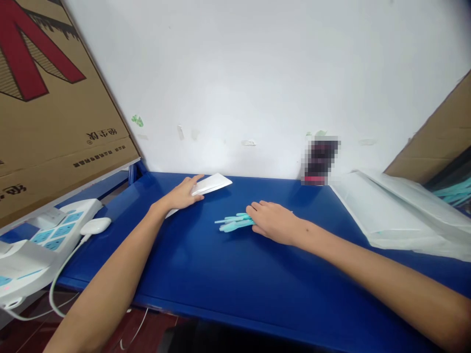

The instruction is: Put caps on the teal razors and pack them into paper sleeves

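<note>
My left hand (183, 194) is at the left of the blue table, on a flat white packet (215, 183) that looks like folded paper or a thin bag. Its thumb and index finger lie along either side of the packet, and the palm hides the middle. To the right, my right hand (274, 221) is closed round a bundle of slim light-blue plastic sticks (235, 222). Their ends point left toward the packet, just above the tabletop. The fingers cover the rest of the bundle, so its exact kind cannot be made out.
Flat translucent white bags (401, 215) lie at the right. A white power strip (61, 230) with a white charger case (95, 226) and cables stands left. Large cardboard boxes (62, 117) flank the table (235, 284), and a white wall (235, 88) closes the back. More light-blue sticks (454, 192) show far right.
</note>
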Tool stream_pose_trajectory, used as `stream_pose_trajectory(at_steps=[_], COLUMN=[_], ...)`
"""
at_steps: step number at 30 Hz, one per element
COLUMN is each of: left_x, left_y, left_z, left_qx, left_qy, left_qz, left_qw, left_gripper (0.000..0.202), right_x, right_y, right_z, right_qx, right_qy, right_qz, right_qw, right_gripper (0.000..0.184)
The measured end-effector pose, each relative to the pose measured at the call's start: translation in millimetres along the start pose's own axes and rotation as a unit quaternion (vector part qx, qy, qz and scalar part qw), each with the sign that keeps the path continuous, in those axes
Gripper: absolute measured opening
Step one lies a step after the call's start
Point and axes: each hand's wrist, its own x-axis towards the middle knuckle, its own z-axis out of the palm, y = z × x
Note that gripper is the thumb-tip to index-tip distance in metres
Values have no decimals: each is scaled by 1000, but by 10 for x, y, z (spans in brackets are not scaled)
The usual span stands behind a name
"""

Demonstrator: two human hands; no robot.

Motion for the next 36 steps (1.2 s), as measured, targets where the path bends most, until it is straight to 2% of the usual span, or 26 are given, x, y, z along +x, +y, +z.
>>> stream_pose_trajectory(at_steps=[2, 3, 4, 6, 7, 8, 9, 10, 13, 15, 16, 18, 20, 21, 23, 25, 28, 30, 33, 36], left_x=[-19, -29, -38, -57, -66, -73, -79, -83, -77, -58, -48, -33, -31, -35, -46, -51, -43, -39, -63, -124], left_y=[175, 254, 323, 425, 460, 487, 508, 528, 601, 671, 710, 785, 845, 867, 900, 925, 967, 1007, 1093, 1211], left_z=[52, 80, 109, 163, 187, 209, 229, 246, 275, 266, 252, 213, 178, 168, 172, 203, 272, 320, 401, 522], left_qx=[0, 6, 14, 25, 27, 26, 22, 15, -59, -189, -279, -466, -605, -649, -698, -724, -744, -739, -721, -720], left_qy=[8, 9, 13, 20, 25, 29, 34, 40, 96, 190, 241, 301, 287, 265, 225, 207, 211, 216, 204, 187], left_qz=[33, 44, 55, 67, 71, 75, 78, 83, 99, 96, 85, 46, -3, -26, -59, -73, -71, -68, -71, -82], left_qw=[999, 999, 998, 997, 997, 996, 996, 996, 989, 959, 926, 831, 743, 713, 677, 653, 631, 635, 658, 663], left_gripper=[93, 92, 91, 92, 93, 95, 95, 95, 90, 84, 78, 64, 54, 50, 42, 39, 41, 42, 49, 56], right_x=[-83, -107, -121, -131, -133, -136, -142, -151, -186, -206, -214, -223, -226, -225, -222, -220, -222, -223, -205, -166], right_y=[67, 100, 129, 175, 193, 209, 223, 235, 260, 267, 268, 268, 268, 266, 260, 249, 221, 187, 106, 13], right_z=[47, 68, 91, 151, 191, 234, 280, 322, 403, 413, 410, 402, 395, 392, 382, 358, 298, 249, 176, 124], right_qx=[123, 206, 289, 426, 478, 517, 544, 557, 555, 570, 576, 563, 522, 500, 465, 427, 353, 302, 212, 129], right_qy=[83, 135, 194, 304, 340, 354, 348, 334, 300, 301, 302, 305, 301, 287, 247, 216, 190, 164, 105, 50], right_qz=[13, 33, 58, 109, 127, 137, 144, 149, 150, 146, 149, 168, 172, 165, 150, 145, 138, 141, 168, 188], right_qw=[989, 969, 936, 845, 800, 767, 750, 746, 761, 751, 745, 750, 780, 800, 837, 866, 905, 929, 957, 972], right_gripper=[8, 5, 6, 16, 24, 30, 36, 40, 44, 44, 44, 42, 40, 40, 41, 42, 38, 31, 23, 21])
